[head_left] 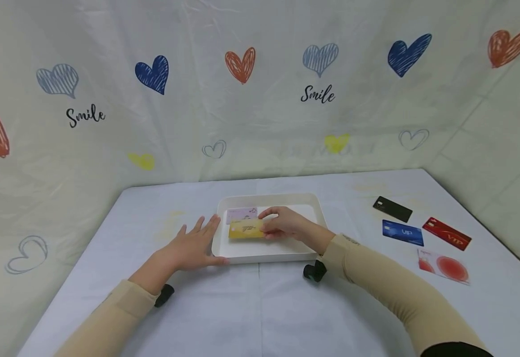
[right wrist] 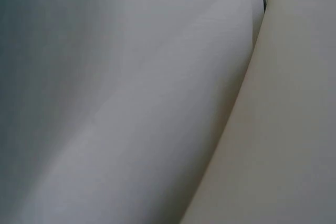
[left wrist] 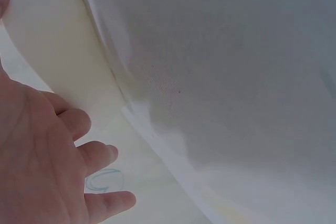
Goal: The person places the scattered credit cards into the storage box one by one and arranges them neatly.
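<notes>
One yellow card (head_left: 245, 229) was in or just above the white tray (head_left: 269, 258), pinched at its right end by the right hand (head_left: 285, 224), leaving its face mostly uncovered, while the left hand (head_left: 188, 251), fingers spread, rested at the tray's left edge, seemingly to steady it.

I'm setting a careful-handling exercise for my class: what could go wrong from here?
The yellow card might slip, since the right grip pinches it only near one end. It could disturb the purple card, just beyond it in the head view. The left grip, spread at the edge of the white tray, might nudge it.
</notes>
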Demonstrator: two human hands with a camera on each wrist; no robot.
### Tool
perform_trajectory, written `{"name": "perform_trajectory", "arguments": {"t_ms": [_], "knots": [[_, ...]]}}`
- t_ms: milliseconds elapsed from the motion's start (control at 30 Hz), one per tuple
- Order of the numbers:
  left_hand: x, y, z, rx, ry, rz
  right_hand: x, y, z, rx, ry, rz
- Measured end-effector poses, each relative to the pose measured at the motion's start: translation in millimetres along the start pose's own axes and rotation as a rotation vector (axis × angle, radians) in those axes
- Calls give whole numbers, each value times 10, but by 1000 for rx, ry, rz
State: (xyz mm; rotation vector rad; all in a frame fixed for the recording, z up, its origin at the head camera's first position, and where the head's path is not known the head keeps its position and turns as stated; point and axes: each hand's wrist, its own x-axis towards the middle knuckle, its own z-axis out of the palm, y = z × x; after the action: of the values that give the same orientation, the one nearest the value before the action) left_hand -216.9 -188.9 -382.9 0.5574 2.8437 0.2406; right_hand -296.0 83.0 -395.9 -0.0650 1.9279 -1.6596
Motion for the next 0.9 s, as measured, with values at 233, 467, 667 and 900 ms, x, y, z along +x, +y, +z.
{"name": "perform_trajectory", "arguments": {"t_ms": [233, 467, 667, 900], "knots": [[-18, 14, -16, -1, -11, -7, 38, -7, 48, 0, 16, 13], [-15, 21, -33, 9, -14, -13, 78, 1, 70, -20, 22, 24], [-15, 28, -39, -2, -15, -14, 104, 16, 79, -70, 23, 12], [-3, 31, -18, 2, -10, -7, 76, 20, 92, -124, 8, -28]]}}
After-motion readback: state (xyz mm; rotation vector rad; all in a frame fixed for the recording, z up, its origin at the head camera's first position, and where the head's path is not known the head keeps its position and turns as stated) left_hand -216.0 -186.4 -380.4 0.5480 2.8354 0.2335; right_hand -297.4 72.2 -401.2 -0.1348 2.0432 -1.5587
